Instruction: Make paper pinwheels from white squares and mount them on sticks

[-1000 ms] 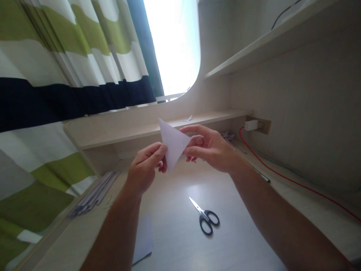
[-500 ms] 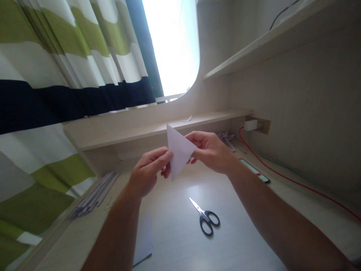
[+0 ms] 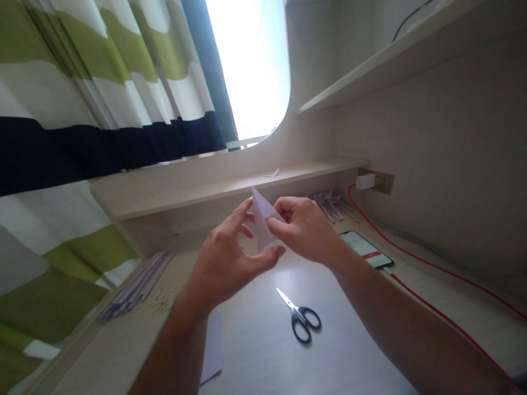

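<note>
A piece of folded white paper (image 3: pixel 262 219) is held up above the desk, a triangular shape standing on edge with its tip pointing up. My right hand (image 3: pixel 302 227) pinches its right side, with the thumb across the near face. My left hand (image 3: pixel 224 258) is open around the left side, thumb stretched out below the paper and fingers spread behind its left edge. Whether a left fingertip touches the paper, I cannot tell. On the desk below both hands lie scissors (image 3: pixel 297 314) with black handles, blades closed and pointing away.
Folded paper strips (image 3: pixel 138 285) lie at the left, beside small pale bits (image 3: pixel 163 300). White paper (image 3: pixel 213 348) sits near my left forearm. At the right are a phone (image 3: pixel 366 248), a red cable (image 3: pixel 436 266) and more paper pieces (image 3: pixel 327 204). A shelf (image 3: pixel 193 193) spans the back.
My left hand has let go of the paper's left edge and spread its fingers. The paper has turned to a narrower view, and my right thumb has moved onto its near face.
</note>
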Demonstrator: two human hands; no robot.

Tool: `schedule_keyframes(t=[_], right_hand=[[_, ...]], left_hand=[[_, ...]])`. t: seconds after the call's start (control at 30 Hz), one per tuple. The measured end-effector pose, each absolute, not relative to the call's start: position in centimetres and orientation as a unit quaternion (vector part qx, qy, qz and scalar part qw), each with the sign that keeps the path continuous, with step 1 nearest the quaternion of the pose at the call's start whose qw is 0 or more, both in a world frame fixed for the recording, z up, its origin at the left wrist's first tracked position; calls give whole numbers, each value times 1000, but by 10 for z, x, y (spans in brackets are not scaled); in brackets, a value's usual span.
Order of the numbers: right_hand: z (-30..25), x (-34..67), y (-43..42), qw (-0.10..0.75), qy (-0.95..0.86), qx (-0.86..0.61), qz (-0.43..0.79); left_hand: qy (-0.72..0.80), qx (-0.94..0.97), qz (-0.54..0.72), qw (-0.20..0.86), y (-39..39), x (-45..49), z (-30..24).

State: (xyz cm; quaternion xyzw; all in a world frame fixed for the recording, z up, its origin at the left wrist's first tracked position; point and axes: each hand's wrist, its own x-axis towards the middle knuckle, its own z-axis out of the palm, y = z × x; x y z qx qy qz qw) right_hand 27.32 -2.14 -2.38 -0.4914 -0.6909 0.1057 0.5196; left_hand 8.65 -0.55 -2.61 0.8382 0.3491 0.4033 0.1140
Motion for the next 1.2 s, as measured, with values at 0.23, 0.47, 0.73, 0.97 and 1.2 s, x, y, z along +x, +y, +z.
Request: schedule_keyframes(t=[0.23, 0.47, 0.73, 0.97, 1.2], right_hand=[[-25, 275, -19, 518, -714, -452, 135], [-25, 278, -17, 546, -707, -411, 184], [-25, 282, -10, 571, -673, -369, 291], [-26, 287, -6, 571, -667, -247, 410], [-24, 294, -5, 548, -683, -238, 420]], left_hand=[[332, 811, 448, 177, -2, 82, -20], [321, 776, 506, 197, 3, 74, -19], [307, 735, 532, 287, 6, 70, -20], [227, 714, 522, 408, 13, 63, -19], [173, 725, 494, 447, 15, 51, -13]])
